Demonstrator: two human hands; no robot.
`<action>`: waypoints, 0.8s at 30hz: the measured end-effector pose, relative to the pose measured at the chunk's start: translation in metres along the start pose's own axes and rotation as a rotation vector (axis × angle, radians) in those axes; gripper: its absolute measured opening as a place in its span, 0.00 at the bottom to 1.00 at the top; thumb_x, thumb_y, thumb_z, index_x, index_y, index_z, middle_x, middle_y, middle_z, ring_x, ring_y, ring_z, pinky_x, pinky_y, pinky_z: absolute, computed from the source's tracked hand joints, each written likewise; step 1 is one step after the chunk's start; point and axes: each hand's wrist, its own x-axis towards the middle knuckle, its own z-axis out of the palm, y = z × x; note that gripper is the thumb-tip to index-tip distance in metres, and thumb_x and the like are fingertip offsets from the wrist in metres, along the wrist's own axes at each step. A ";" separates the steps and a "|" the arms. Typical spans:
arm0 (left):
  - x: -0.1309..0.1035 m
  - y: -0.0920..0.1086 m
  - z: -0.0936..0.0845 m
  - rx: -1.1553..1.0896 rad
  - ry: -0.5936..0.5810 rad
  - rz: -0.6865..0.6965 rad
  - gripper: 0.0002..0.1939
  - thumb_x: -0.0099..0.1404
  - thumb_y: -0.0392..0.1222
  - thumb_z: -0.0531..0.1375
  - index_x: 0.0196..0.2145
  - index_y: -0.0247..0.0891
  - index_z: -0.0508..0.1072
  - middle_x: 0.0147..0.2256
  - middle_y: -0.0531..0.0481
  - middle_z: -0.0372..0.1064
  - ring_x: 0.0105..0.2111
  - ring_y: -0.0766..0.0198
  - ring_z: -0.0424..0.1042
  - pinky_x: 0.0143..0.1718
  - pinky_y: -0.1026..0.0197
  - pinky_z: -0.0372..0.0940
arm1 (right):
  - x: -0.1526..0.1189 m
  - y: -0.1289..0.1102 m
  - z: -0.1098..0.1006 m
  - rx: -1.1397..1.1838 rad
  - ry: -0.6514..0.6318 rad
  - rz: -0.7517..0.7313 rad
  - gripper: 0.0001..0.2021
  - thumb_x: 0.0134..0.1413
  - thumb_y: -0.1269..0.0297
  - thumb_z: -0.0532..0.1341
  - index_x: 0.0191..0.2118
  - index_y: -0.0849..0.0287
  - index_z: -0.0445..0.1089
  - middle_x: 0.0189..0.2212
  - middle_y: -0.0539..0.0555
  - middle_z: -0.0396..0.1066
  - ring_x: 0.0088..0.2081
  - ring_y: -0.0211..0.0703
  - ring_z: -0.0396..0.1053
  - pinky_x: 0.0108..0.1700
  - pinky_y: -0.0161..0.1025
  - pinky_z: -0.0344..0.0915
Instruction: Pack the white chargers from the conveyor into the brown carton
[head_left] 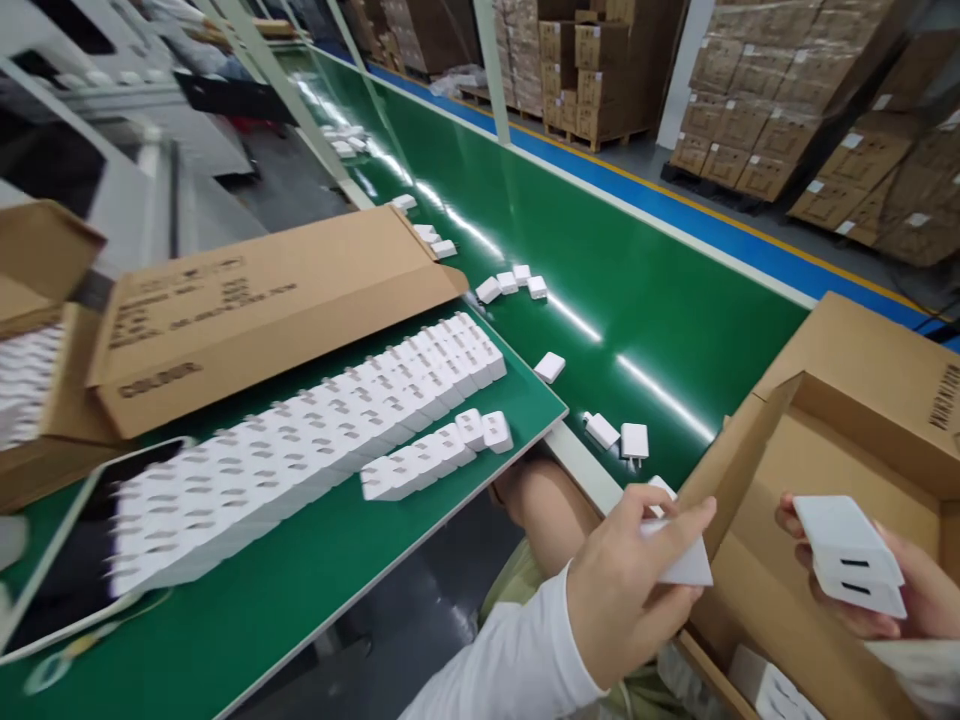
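Note:
My left hand (622, 590) is closed around a white charger (686, 562), over the near edge of the open cardboard box (750, 450). Part of another white charger (660, 492) shows just behind those fingers; whether it is held too I cannot tell. At the right, my right hand (926, 585) grips two white chargers (855, 550) stacked together, their dark USB slots facing me. Lower in that box lie more chargers (772, 690), partly cut off by the frame. A long block of chargers (322, 430) stands prongs up on the green table, with a short row (427, 462) beside it.
A green conveyor belt (675, 270) runs past the table, with loose chargers (517, 280) scattered along it. Behind the block lies a flattened-looking carton (262, 310); another box (67, 400) at far left holds chargers. A tablet-like panel (67, 570) lies under the block's left end.

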 end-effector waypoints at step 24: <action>0.037 0.007 0.009 0.251 -0.498 -0.056 0.17 0.55 0.28 0.43 0.37 0.40 0.66 0.34 0.53 0.70 0.35 0.66 0.68 0.40 0.63 0.63 | -0.015 0.051 0.035 -0.729 0.417 -0.197 0.22 0.49 0.48 0.54 0.46 0.55 0.57 0.32 0.52 0.68 0.28 0.42 0.67 0.30 0.42 0.65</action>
